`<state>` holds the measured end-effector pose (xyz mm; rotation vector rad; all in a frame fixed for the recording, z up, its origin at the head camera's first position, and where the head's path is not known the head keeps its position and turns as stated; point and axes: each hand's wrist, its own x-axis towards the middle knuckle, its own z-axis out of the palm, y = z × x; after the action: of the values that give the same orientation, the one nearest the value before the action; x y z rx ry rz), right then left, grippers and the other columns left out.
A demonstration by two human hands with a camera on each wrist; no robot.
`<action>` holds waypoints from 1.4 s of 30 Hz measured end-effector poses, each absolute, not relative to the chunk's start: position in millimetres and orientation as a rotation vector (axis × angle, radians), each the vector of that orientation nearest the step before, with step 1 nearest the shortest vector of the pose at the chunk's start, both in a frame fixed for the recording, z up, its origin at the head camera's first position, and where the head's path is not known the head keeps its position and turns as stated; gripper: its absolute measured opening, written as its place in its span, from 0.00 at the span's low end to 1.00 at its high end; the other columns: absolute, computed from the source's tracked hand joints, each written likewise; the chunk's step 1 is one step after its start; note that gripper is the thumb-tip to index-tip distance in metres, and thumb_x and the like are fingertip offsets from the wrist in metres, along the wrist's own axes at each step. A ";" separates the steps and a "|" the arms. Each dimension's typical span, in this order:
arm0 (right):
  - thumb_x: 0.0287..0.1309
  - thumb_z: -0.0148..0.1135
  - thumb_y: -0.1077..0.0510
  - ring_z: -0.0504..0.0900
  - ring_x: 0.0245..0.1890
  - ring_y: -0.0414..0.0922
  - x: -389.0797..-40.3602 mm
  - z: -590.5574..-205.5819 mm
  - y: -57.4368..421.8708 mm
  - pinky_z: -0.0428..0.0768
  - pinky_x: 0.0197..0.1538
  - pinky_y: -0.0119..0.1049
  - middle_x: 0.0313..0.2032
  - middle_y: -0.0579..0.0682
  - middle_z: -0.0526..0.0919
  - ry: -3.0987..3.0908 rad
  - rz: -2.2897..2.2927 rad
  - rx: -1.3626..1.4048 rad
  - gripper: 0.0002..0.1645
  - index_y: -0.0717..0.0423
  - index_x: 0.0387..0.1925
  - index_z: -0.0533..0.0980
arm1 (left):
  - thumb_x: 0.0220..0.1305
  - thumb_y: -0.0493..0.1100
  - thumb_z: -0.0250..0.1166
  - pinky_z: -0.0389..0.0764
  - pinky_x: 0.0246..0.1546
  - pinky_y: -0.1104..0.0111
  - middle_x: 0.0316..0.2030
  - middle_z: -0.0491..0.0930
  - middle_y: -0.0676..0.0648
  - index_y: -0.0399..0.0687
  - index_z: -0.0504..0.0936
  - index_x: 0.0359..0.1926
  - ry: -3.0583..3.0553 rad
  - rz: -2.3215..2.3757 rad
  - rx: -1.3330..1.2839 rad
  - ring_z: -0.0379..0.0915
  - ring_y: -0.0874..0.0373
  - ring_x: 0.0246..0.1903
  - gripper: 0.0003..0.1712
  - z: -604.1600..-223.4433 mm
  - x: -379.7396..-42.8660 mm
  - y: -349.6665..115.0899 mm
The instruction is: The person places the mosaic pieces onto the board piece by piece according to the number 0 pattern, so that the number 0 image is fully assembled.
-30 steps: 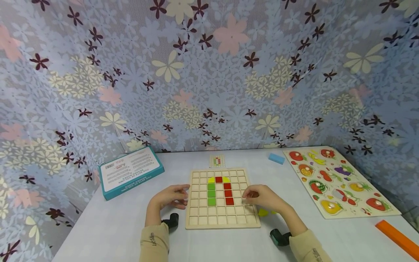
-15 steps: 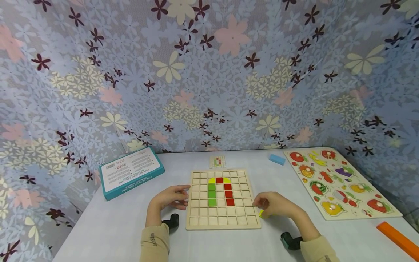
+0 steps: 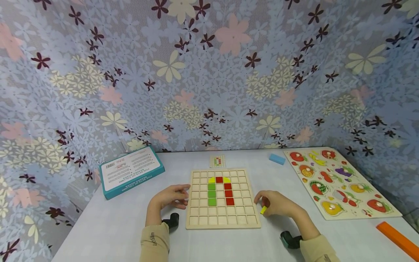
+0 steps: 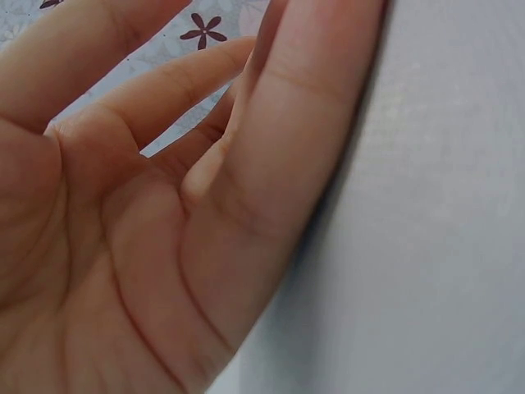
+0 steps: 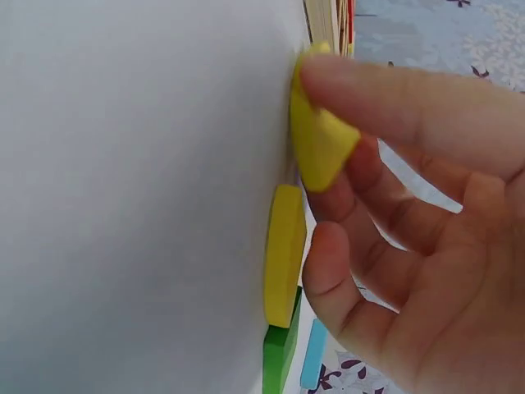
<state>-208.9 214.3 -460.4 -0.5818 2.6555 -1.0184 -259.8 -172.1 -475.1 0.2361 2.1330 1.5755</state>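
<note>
Beside the right edge of a wooden grid board point(image 3: 222, 221), my right hand point(image 3: 277, 204) pinches a yellow block point(image 5: 324, 144) with a curved edge between thumb and fingers, tilted close over the table. Under that hand, the right wrist view shows a second yellow block point(image 5: 284, 254) and a green block point(image 5: 280, 357) on the tabletop. On the board, green tiles point(image 3: 212, 194) form a left column and red tiles point(image 3: 228, 194) a right one, joined at the top by yellow corners around a red tile. My left hand point(image 3: 171, 196) rests at the board's left edge, fingers loosely bent, holding nothing.
A small pattern card point(image 3: 217, 161) lies behind the board, a teal box point(image 3: 132, 171) at the back left. To the right are a blue block point(image 3: 276, 159), a fruit puzzle board point(image 3: 340, 183) and an orange bar point(image 3: 397, 238). A floral curtain point(image 3: 209, 72) hangs behind.
My right hand has moved off the board's right edge, rightward to the yellow blocks on the table, and now holds one. My left hand and the tiles on the board have stayed put.
</note>
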 end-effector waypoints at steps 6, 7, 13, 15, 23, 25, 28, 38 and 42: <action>0.40 0.64 0.75 0.67 0.27 0.44 -212.4 -458.1 213.3 0.69 0.27 0.33 0.27 0.51 0.71 2.742 -1.026 -0.594 0.21 0.59 0.40 0.75 | 0.60 0.38 0.60 0.84 0.37 0.61 0.40 0.71 0.41 0.36 0.62 0.66 2.132 1.580 0.231 0.76 0.54 0.33 0.34 -475.4 -259.5 -172.3; 0.41 0.64 0.75 0.68 0.27 0.45 -213.1 -457.4 212.6 0.70 0.27 0.33 0.28 0.51 0.71 2.751 -1.035 -0.592 0.21 0.59 0.40 0.75 | 0.60 0.38 0.60 0.84 0.37 0.61 0.40 0.71 0.41 0.36 0.62 0.66 2.133 1.580 0.229 0.76 0.54 0.33 0.34 -475.3 -259.4 -172.4; 0.46 0.64 0.72 0.70 0.28 0.44 -216.5 -454.1 205.8 0.72 0.28 0.33 0.31 0.50 0.73 2.805 -1.092 -0.540 0.20 0.58 0.44 0.74 | 0.60 0.38 0.60 0.84 0.38 0.61 0.40 0.71 0.41 0.35 0.61 0.66 2.119 1.584 0.241 0.76 0.54 0.33 0.34 -474.5 -259.5 -172.9; 0.47 0.65 0.70 0.70 0.28 0.44 -217.2 -453.1 203.6 0.72 0.28 0.34 0.30 0.49 0.74 2.814 -1.112 -0.519 0.21 0.58 0.45 0.74 | 0.60 0.38 0.60 0.84 0.38 0.61 0.40 0.71 0.41 0.35 0.61 0.66 2.112 1.588 0.246 0.77 0.54 0.34 0.34 -474.8 -259.7 -173.2; 0.47 0.67 0.65 0.72 0.26 0.43 -218.2 -453.3 199.0 0.73 0.27 0.34 0.29 0.49 0.73 2.801 -1.195 -0.489 0.22 0.59 0.47 0.73 | 0.60 0.37 0.60 0.84 0.38 0.61 0.39 0.71 0.41 0.35 0.60 0.66 2.108 1.592 0.257 0.76 0.55 0.33 0.34 -474.3 -259.8 -173.1; 0.48 0.67 0.65 0.72 0.25 0.43 -218.2 -453.4 198.4 0.74 0.26 0.34 0.29 0.49 0.73 2.788 -1.214 -0.490 0.22 0.60 0.47 0.73 | 0.60 0.37 0.60 0.84 0.37 0.62 0.39 0.71 0.41 0.34 0.60 0.66 2.110 1.590 0.264 0.76 0.55 0.33 0.34 -473.6 -259.7 -172.7; 0.49 0.66 0.66 0.73 0.24 0.43 -218.3 -453.6 197.2 0.74 0.26 0.34 0.29 0.49 0.73 2.773 -1.234 -0.484 0.22 0.60 0.47 0.73 | 0.61 0.37 0.59 0.84 0.37 0.62 0.39 0.71 0.41 0.33 0.59 0.66 2.111 1.586 0.275 0.76 0.56 0.33 0.34 -472.7 -259.4 -172.2; 0.47 0.67 0.65 0.74 0.27 0.42 -218.8 -454.7 192.0 0.75 0.30 0.33 0.28 0.47 0.76 2.811 -1.211 -0.483 0.17 0.58 0.41 0.73 | 0.61 0.38 0.59 0.84 0.37 0.62 0.39 0.70 0.41 0.34 0.59 0.66 2.110 1.581 0.271 0.75 0.55 0.33 0.34 -471.2 -259.3 -171.4; 0.47 0.67 0.67 0.75 0.29 0.42 -218.5 -454.0 188.5 0.76 0.32 0.33 0.28 0.47 0.78 2.806 -1.216 -0.542 0.13 0.58 0.35 0.73 | 0.61 0.37 0.59 0.84 0.37 0.62 0.39 0.70 0.41 0.34 0.59 0.66 2.108 1.582 0.272 0.75 0.55 0.33 0.34 -470.7 -258.6 -171.4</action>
<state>-218.5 188.5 -454.0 -0.5419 2.8065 -1.2165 -258.6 -171.4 -470.7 0.2721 2.1082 1.5821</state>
